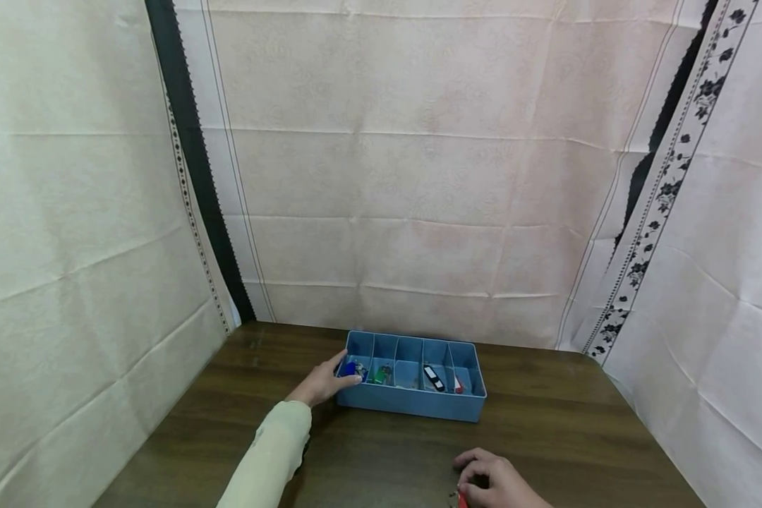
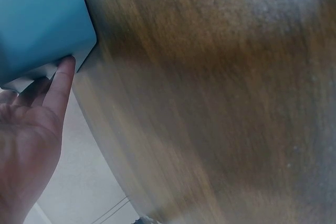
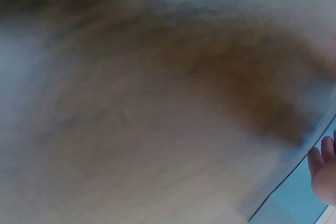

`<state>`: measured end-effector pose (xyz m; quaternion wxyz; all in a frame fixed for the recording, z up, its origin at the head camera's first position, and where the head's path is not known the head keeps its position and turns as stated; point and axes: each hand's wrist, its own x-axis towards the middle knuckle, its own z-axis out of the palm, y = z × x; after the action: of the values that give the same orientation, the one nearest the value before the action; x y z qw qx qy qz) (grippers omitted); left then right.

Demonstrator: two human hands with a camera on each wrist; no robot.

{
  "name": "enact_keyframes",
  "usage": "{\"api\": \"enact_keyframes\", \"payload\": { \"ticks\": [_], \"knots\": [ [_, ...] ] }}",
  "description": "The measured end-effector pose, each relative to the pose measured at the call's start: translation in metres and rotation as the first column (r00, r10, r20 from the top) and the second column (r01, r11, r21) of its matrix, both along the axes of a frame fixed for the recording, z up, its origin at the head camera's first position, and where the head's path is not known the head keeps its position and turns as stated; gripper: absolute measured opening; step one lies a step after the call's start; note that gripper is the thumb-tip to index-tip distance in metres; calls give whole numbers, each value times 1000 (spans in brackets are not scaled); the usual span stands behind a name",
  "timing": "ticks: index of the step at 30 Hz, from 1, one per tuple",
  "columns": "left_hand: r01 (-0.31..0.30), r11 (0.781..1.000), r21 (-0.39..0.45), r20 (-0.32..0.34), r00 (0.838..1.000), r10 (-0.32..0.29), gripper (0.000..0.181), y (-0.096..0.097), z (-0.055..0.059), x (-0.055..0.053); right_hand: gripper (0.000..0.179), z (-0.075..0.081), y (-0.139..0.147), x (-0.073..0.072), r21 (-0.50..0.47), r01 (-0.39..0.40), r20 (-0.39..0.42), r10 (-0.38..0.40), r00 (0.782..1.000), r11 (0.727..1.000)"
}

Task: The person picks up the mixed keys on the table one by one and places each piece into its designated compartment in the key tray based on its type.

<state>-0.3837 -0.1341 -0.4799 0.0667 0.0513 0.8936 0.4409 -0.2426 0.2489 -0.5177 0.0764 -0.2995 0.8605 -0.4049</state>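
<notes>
A blue box (image 1: 413,403) with a row of compartments stands on the wooden table. My left hand (image 1: 324,383) holds its left end, thumb over the rim; in the left wrist view the fingers (image 2: 64,80) lie against the box's wall. Inside are a blue item (image 1: 351,368) with metal bits, a green item (image 1: 381,375), a black-and-white item (image 1: 433,377) and a red-and-white one (image 1: 458,386), in separate compartments. At the bottom of the head view my right hand (image 1: 492,481) pinches a small red item (image 1: 462,500) with a metallic bit beside it; its lower part is cut off.
The dark brown table (image 1: 546,409) extends around the box. Behind it hangs a pale cloth (image 1: 406,176), with more cloth along the left (image 1: 89,247) and right (image 1: 717,282) sides. The right wrist view is mostly blurred.
</notes>
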Motion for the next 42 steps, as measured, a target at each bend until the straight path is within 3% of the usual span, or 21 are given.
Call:
{"api": "enact_keyframes", "payload": {
  "ticks": [4, 7, 10, 18, 22, 26, 32, 38, 42],
  "knots": [
    [-3, 1000, -4, -2, 1000, 3, 88, 1, 1, 1, 8, 6, -2, -1, -11, 72, -115, -73, 991, 997],
    [-3, 1000, -9, -6, 1000, 3, 86, 1, 2, 1, 9, 14, -5, -3, -21, 163, -213, -164, 963, 986],
    [-8, 1000, -9, 0, 1000, 8, 85, 2, 2, 0, 12, 24, -9, -7, -53, 275, -239, -280, 930, 960],
    [-1, 1000, -12, -8, 1000, 1, 91, 1, 1, 1, 10, 53, -11, -27, -221, 475, -157, -511, 845, 852],
    [-1, 1000, -13, -7, 1000, 1, 90, 1, 0, 0, 9, 66, -9, -38, -275, 540, -145, -590, 795, 795],
    [-5, 1000, -24, -9, 1000, 4, 88, 1, -1, -1, 12, 76, -8, -50, -280, 590, -146, -641, 754, 758],
    [-6, 1000, -30, -10, 1000, 6, 86, 1, -1, -1, 22, 83, -7, -70, -271, 651, -110, -694, 711, 709],
    [-9, 1000, -29, -5, 1000, 9, 85, 1, 0, 0, 30, 84, -7, -88, -297, 689, -13, -725, 689, 661],
    [-7, 1000, -23, -8, 1000, 7, 84, 2, 0, 1, 31, 82, -7, -99, -309, 715, 14, -749, 663, 627]
  ]
}}
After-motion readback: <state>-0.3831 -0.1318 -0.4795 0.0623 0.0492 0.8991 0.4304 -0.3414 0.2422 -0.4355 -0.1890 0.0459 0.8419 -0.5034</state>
